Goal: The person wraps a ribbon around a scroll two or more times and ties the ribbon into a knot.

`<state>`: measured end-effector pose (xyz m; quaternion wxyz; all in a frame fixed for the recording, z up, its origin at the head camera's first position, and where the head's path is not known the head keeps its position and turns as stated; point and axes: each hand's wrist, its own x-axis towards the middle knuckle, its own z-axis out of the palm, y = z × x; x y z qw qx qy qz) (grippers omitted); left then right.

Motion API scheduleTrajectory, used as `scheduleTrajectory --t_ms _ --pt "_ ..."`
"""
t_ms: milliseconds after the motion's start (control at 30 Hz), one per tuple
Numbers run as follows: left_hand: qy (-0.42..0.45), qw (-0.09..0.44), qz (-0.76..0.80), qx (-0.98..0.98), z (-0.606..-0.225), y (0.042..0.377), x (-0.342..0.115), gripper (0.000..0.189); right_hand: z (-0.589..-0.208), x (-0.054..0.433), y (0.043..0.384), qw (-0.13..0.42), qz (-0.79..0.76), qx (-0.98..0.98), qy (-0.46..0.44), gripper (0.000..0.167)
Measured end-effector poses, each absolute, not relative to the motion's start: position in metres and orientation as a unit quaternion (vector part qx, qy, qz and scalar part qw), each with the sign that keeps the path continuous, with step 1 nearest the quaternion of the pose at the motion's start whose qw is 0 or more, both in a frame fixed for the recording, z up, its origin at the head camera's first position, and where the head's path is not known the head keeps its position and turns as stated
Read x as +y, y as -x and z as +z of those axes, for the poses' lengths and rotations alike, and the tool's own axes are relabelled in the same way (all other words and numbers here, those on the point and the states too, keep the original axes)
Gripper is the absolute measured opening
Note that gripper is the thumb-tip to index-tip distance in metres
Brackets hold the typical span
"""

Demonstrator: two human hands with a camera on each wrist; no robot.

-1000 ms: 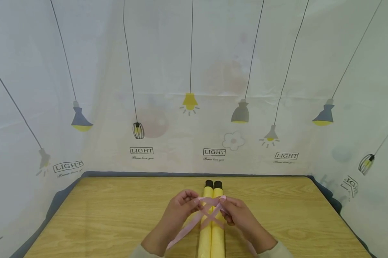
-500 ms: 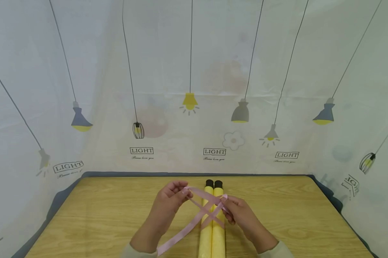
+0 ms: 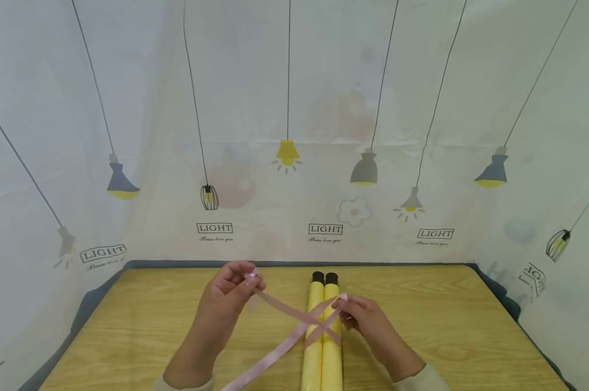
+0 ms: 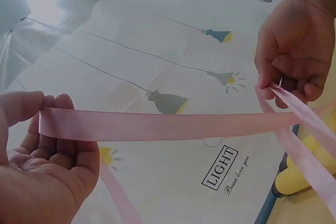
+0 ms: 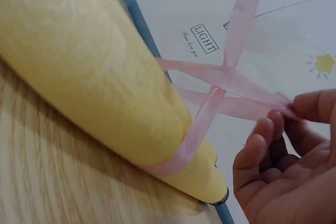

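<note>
Two yellow rolls (image 3: 312, 358) with black end caps (image 3: 331, 278) lie side by side on the table, pointing away from me. A pink ribbon (image 3: 284, 347) is wrapped round them and crosses itself on top. My left hand (image 3: 228, 296) pinches one length of the ribbon between thumb and fingers, up and left of the rolls. In the left wrist view that length (image 4: 173, 126) runs nearly flat and taut toward the rolls. Just right of the rolls, my right hand (image 3: 370, 323) pinches a folded loop of ribbon (image 5: 247, 95) with thumb and fingertip.
The wood-grain table (image 3: 451, 320) has a dark blue edge (image 3: 294, 264). Behind it hangs a white cloth backdrop (image 3: 255, 81) printed with lamps and lettering. A loose ribbon tail (image 3: 245, 377) trails toward the near left.
My left hand has moved left and up, away from the rolls, drawing the pinched ribbon out longer. The right hand stays almost where it was, holding its loop.
</note>
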<state>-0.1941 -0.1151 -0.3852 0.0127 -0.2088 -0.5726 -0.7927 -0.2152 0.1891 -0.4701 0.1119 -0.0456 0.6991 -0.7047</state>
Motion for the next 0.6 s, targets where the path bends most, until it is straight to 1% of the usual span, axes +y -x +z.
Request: scheduleTrajectory --t_ms 100,200,300,600 --pt "0.217 0.005 -0.791 -0.572 -0.384 0.192 -0.117 0.016 -0.472 0.192 0.217 0.123 -0.765 0.628 0.067 0.029" --pt "0.224 -0.003 -0.789 -0.572 -0.386 0.191 -0.119 0.016 -0.473 0.197 0.218 0.149 -0.823 0.539 0.100 0.036" --pt "0.228 -0.005 -0.789 -0.571 -0.388 0.191 -0.121 0.016 -0.471 0.204 0.218 0.163 -0.859 0.471 0.116 0.041" --pt "0.200 -0.001 -0.782 -0.590 -0.393 0.194 -0.131 0.014 -0.461 0.234 0.216 0.130 -0.907 0.386 0.112 0.043"
